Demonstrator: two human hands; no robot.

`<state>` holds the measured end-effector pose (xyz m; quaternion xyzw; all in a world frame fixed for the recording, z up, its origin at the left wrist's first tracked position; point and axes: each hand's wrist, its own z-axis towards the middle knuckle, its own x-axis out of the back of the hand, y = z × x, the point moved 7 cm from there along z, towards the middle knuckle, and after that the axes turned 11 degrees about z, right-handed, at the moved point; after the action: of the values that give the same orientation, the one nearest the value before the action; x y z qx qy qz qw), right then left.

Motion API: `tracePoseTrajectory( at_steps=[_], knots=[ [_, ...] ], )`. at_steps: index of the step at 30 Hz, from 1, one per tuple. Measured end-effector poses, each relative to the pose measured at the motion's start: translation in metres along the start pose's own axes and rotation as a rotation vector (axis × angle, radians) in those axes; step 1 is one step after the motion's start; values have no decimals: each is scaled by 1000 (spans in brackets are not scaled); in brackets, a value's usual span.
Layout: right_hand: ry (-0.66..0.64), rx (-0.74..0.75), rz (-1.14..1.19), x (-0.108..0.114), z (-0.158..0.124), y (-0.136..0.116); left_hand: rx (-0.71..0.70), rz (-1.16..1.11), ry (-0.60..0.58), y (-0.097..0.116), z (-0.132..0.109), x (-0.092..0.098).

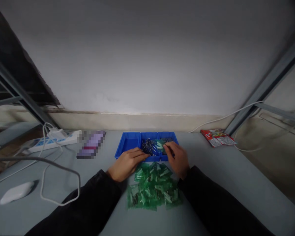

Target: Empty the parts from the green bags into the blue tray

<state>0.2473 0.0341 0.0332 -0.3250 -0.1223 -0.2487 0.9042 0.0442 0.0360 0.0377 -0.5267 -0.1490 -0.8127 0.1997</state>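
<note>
Three blue bins (127, 134) stand side by side near the wall. Dark metal screws (148, 146) fill the middle bin. My left hand (127, 163) rests at its front rim, fingertips pressed together beside the screws; anything between them is too small to make out. Over the middle and right bins, my right hand (178, 159) pinches a small green plastic bag (159, 144) with pale pieces showing in it. Between my forearms lies a pile of green plastic bags (153, 190) containing pale plugs and dark screws.
A power strip (55, 141) with white cables sits at the back left, with a purple phone-like object (92, 146) beside it. A white mouse-shaped object (17, 192) lies at front left. A red packet (217, 137) is at back right, near a metal frame post (245, 108).
</note>
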Motion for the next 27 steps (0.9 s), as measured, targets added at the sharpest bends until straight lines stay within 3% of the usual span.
tracePoseTrajectory(
  at_steps=[4, 7, 10, 14, 20, 22, 27],
  knots=[
    [32, 73, -76, 4, 1, -9, 42, 93, 28, 2, 4, 12],
    [77, 96, -103, 6, 1, -14, 130, 124, 130, -1, 16, 31],
    [75, 14, 10, 4, 1, -13, 141, 75, 255, -3, 33, 43],
    [24, -93, 207, 0, 4, -17, 20, 42, 275, 0, 46, 32],
    [-91, -245, 517, -6, 6, -23, -65, 115, 329, 8, 31, 17],
    [-140, -186, 495, -5, 6, -28, -56, 145, 353, 8, 27, 17],
    [-186, 208, 153, 0, 2, -48, -65, 150, 357, 10, 27, 13]
  ],
)
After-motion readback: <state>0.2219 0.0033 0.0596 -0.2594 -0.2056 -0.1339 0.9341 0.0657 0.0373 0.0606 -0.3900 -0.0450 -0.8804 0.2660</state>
